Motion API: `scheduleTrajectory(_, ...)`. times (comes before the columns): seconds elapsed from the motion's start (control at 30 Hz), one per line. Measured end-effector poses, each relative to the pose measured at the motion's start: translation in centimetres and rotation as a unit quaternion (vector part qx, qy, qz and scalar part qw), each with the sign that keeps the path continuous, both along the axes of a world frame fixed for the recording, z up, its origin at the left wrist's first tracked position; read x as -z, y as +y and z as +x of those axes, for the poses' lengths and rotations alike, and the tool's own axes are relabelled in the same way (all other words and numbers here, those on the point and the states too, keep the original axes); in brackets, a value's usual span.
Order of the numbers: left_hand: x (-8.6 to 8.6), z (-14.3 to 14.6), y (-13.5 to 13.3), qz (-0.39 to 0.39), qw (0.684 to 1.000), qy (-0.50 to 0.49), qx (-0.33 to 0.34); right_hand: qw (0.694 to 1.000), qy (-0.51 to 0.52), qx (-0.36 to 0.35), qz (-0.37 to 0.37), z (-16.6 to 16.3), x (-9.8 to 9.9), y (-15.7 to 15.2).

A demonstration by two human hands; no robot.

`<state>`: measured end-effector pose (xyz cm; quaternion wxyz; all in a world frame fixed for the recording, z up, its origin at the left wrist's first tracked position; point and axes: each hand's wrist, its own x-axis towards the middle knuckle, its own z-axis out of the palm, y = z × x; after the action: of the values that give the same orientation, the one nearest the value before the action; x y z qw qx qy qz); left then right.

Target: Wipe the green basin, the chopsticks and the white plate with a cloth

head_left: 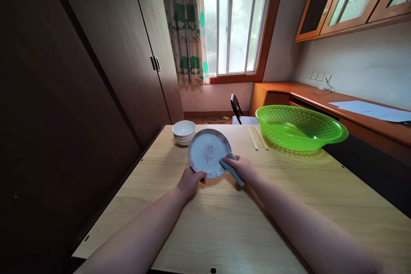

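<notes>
A white plate (207, 147) with a patterned rim and a flower drawing in its middle is held up, tilted toward me, over the table. My left hand (192, 181) grips its lower left edge, thumb on the front and fingers behind. In my right hand (243, 168) is a grey-green cloth (235, 174), pressed against the plate's lower right rim. Part of the cloth hangs below the hand. Behind the plate on the left stands a stack of white bowls (184, 129). The fingers behind the plate are hidden.
Chopsticks (257, 138) lie in two groups at the table's far side. Beside them a large green plastic basket (302, 141) rests near the right edge of the wooden table (205, 227). A dark wardrobe (105, 51) borders the left. Beyond are a chair (236, 107) and an orange-brown desk (289, 87).
</notes>
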<state>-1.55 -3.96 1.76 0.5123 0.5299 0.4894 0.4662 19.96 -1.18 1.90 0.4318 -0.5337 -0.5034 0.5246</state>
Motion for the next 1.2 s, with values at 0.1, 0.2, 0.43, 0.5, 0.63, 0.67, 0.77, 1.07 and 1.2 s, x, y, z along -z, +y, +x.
scheduleTrajectory(0.1, 0.1, -0.1, 0.0, 0.002, 1.0, -0.014, 0.004, 1.0, 0.007, -0.021, -0.018, -0.1, -0.1, -0.1)
scheduleTrajectory(0.2, 0.1, -0.1, 0.0, 0.008, 1.0, -0.022, 0.005, 0.998, 0.006, -0.059, -0.035, -0.7, -0.2, -0.7)
scheduleTrajectory(0.43, -0.3, -0.1, -0.1, 0.014, 1.0, -0.003, 0.003, 0.999, 0.005, -0.032, -0.024, -0.4, -0.1, -0.4)
scheduleTrajectory(0.5, -0.5, 0.0, -0.2, 0.014, 1.0, -0.002, 0.001, 1.0, 0.007, -0.014, -0.011, -0.1, 0.0, -0.1)
scheduleTrajectory(0.63, -0.8, 0.1, -0.4, 0.015, 1.0, -0.005, -0.006, 1.0, 0.005, -0.021, -0.008, -0.2, 0.2, -0.2)
scheduleTrajectory(0.67, -0.8, 0.0, -0.4, 0.017, 1.0, -0.005, -0.007, 0.999, 0.001, -0.032, -0.014, -0.3, 0.2, -0.3)
scheduleTrajectory(0.77, -0.6, 0.0, -0.4, 0.023, 1.0, -0.005, -0.013, 0.998, -0.01, -0.061, -0.03, -0.6, 0.1, -0.6)
scheduleTrajectory(1.07, -0.4, 0.0, -0.4, 0.025, 1.0, -0.009, -0.011, 1.0, -0.006, -0.008, -0.007, 0.4, 0.1, 0.3)
scheduleTrajectory(1.2, -0.5, -0.1, -0.4, 0.026, 0.999, -0.011, -0.018, 0.997, -0.004, -0.063, -0.043, 0.3, 0.0, 0.0)
